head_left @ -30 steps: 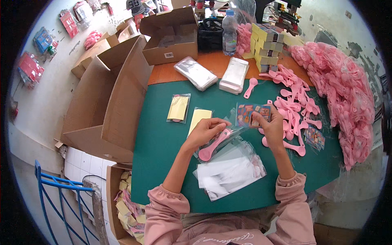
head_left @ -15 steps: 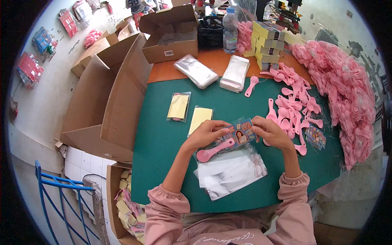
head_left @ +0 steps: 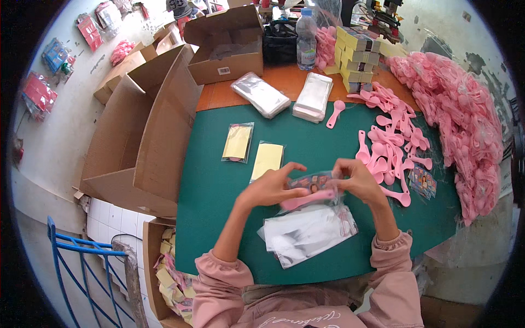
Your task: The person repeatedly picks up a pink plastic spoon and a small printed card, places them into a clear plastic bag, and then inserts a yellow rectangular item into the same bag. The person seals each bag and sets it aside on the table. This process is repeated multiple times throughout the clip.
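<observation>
A clear plastic bag (head_left: pixel 334 198) hangs blurred above the table, with a colourful picture card (head_left: pixel 309 183) and a pink spoon (head_left: pixel 308 200) along its lower side. My right hand (head_left: pixel 358 179) pinches the bag's right end. At its left end is my left hand (head_left: pixel 269 187), thumb and forefinger spread apart, the thumb touching the bag. Just below lies a loose stack of clear bags (head_left: pixel 309 235). Beyond my left hand rest two packed bags with pale yellow cards, one nearer (head_left: pixel 268 158) and one farther (head_left: pixel 238 142).
Loose pink spoons (head_left: pixel 385 145) and picture cards (head_left: pixel 423 182) lie at right, beside a heap of bagged spoons (head_left: pixel 454 120). Behind stand card stacks (head_left: pixel 358 57), a water bottle (head_left: pixel 307 41) and two bundles of clear bags (head_left: pixel 260 94). A big open carton (head_left: pixel 164 136) flanks the left edge.
My left thumb and forefinger have spread apart from their pinch. The bag, card and spoon have shifted and tilted, with the spoon moving right. My right hand has drawn slightly left.
</observation>
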The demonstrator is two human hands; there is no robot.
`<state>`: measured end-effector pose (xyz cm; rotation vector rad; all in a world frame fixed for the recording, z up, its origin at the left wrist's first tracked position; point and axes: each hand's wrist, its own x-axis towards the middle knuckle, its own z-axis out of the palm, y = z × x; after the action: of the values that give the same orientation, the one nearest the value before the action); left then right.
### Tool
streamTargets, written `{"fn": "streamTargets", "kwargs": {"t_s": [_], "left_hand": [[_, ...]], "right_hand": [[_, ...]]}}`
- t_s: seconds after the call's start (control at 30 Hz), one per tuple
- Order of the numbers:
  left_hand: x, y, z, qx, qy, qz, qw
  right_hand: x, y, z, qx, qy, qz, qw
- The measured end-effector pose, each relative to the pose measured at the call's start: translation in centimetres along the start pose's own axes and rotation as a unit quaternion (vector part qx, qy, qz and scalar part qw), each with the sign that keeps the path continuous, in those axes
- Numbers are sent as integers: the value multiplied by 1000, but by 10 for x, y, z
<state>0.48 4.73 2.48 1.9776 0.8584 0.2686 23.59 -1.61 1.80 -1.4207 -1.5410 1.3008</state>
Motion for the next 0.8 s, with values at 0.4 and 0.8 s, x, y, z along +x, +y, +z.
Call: {"fn": "streamTargets", "kwargs": {"t_s": [0.4, 0.8], "left_hand": [[-5, -16, 6, -157, 11, 55, 986], [-19, -16, 50, -489, 22, -51, 870]], "right_hand": [[-2, -12, 2, 78, 62, 24, 995], [-10, -35, 22, -192, 274, -97, 937]]}}
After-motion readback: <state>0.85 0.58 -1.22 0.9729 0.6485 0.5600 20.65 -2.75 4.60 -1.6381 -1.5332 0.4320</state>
